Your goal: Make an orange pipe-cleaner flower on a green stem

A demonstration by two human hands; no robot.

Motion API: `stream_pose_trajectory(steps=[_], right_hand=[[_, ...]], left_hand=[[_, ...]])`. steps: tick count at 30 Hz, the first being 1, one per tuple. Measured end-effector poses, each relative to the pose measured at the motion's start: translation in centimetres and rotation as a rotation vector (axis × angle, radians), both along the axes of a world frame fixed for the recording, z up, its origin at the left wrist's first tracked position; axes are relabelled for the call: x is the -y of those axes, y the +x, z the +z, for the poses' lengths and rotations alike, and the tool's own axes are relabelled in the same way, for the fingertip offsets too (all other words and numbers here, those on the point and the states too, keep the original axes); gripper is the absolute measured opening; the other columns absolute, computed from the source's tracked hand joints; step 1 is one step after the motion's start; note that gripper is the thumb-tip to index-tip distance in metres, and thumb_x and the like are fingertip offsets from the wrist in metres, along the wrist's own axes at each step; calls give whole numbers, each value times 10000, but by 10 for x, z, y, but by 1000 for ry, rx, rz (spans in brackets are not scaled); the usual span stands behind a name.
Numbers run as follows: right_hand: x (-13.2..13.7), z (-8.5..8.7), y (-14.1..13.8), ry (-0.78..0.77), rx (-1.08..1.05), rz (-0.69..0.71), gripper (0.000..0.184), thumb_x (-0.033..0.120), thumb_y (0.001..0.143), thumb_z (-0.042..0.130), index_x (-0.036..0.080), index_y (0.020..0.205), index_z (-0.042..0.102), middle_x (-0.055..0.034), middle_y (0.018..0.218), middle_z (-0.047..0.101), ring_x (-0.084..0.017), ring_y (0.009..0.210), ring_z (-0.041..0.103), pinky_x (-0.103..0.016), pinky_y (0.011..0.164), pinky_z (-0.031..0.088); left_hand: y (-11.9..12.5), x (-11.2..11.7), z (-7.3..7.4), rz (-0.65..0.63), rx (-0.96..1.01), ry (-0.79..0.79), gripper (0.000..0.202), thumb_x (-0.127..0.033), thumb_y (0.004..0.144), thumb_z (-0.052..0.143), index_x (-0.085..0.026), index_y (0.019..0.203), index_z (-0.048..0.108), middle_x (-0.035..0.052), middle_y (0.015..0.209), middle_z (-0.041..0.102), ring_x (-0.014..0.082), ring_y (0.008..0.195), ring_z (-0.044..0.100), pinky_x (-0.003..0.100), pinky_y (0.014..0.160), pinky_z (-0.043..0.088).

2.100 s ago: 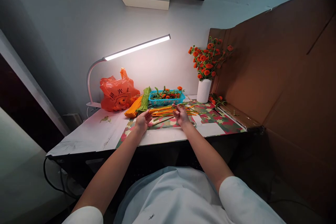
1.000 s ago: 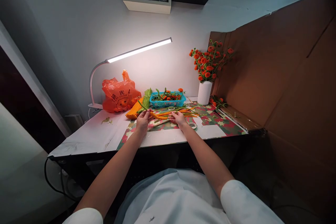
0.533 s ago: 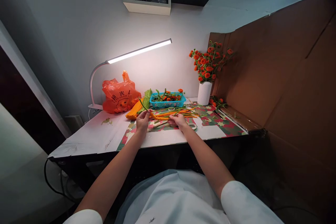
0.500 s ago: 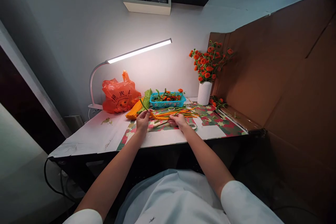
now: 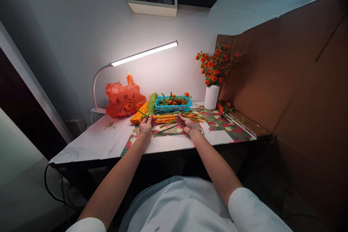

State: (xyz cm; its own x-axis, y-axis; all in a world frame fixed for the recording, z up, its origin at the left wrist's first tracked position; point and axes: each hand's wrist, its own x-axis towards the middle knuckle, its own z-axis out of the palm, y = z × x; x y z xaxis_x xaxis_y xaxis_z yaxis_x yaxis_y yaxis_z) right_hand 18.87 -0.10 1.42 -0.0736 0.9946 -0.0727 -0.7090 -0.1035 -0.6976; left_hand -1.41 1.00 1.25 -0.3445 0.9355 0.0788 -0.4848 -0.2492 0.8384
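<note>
We hold an orange strip [image 5: 164, 116] pinched in our left hand [image 5: 145, 126] and right hand [image 5: 186, 124] — straight between them — in front of the blue basket [image 5: 174, 108], where loose orange stems [image 5: 166, 120] also lie.

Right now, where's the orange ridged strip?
Head view, centre: the orange ridged strip spans between left hand and right hand, in front of the blue basket.

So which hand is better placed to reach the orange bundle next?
Probably the left hand: the orange bundle lies just beyond it, while the right hand is farther away. It holds an orange strip, though, so may need freeing first.
</note>
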Motion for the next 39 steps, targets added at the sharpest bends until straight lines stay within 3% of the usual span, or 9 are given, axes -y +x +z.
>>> stream_pose_trajectory(steps=[4, 12, 17, 21, 26, 29, 31, 35, 39], right_hand=[[4, 3, 0, 35, -58, 12, 150, 69, 866, 547, 187, 905, 629, -4, 764, 740, -115, 737, 716, -238, 780, 581], [10, 10, 1, 52, -96, 1, 149, 102, 886, 525, 194, 910, 639, 14, 742, 728, -93, 627, 681, -212, 645, 566], [11, 12, 1, 74, -101, 0, 148, 154, 904, 521, 200, 975, 643, 57, 616, 657, -62, 493, 601, -187, 588, 545], [10, 10, 0, 116, 0, 32, 170, 234, 869, 593, 204, 1029, 642, 81, 532, 564, -58, 438, 541, -162, 529, 517], [6, 6, -3, 148, 219, -200, 378, 234, 840, 587, 254, 1215, 549, 12, 896, 650, -74, 611, 630, -202, 670, 546], [9, 2, -8, 337, 488, -447, 498, 228, 793, 615, 278, 1275, 499, -42, 1176, 568, -112, 821, 637, -254, 818, 520], [14, 0, -13, 570, 761, -515, 494, 247, 760, 655, 258, 1240, 539, -71, 1202, 547, -143, 857, 599, -289, 855, 497], [24, -5, -25, 995, 1101, -387, 341, 252, 768, 661, 216, 1106, 629, -67, 1009, 589, -181, 852, 571, -310, 807, 486], [27, -7, -30, 1022, 1128, -365, 255, 232, 824, 591, 225, 1068, 663, -60, 943, 602, -179, 827, 579, -296, 758, 484]], left_hand=[[1, 1, 2, -84, 84, -18, 41, -162, 824, 631, -155, 784, 637, -3, 701, 660, 94, 621, 650, 233, 680, 556], [-4, 8, 10, -330, 208, -49, 195, -126, 922, 462, -151, 832, 633, 31, 755, 689, 101, 659, 663, 229, 695, 549], [-1, 18, 15, -470, 161, -72, 249, -159, 934, 423, -150, 778, 616, 36, 710, 684, 126, 658, 667, 287, 743, 556], [2, 23, 14, -570, 12, -120, 184, -214, 899, 498, -154, 790, 633, 34, 716, 686, 139, 652, 667, 267, 644, 549], [0, 19, 9, -522, -86, -66, 105, -214, 773, 682, -169, 866, 668, 16, 752, 695, 81, 503, 582, 177, 436, 417], [0, 15, 8, -442, -62, 35, 109, -202, 738, 724, -165, 828, 676, 24, 796, 709, 87, 575, 623, 197, 566, 493], [2, 16, 8, -473, -80, 93, 147, -220, 698, 765, -158, 809, 689, 46, 856, 724, 125, 694, 672, 246, 702, 525], [7, 25, 4, -634, -257, 154, 313, -301, 596, 840, -139, 842, 733, 106, 930, 740, 231, 881, 691, 350, 841, 515], [10, 30, 1, -633, -397, 180, 337, -305, 628, 823, -151, 910, 722, 94, 941, 740, 227, 893, 688, 352, 849, 519]])
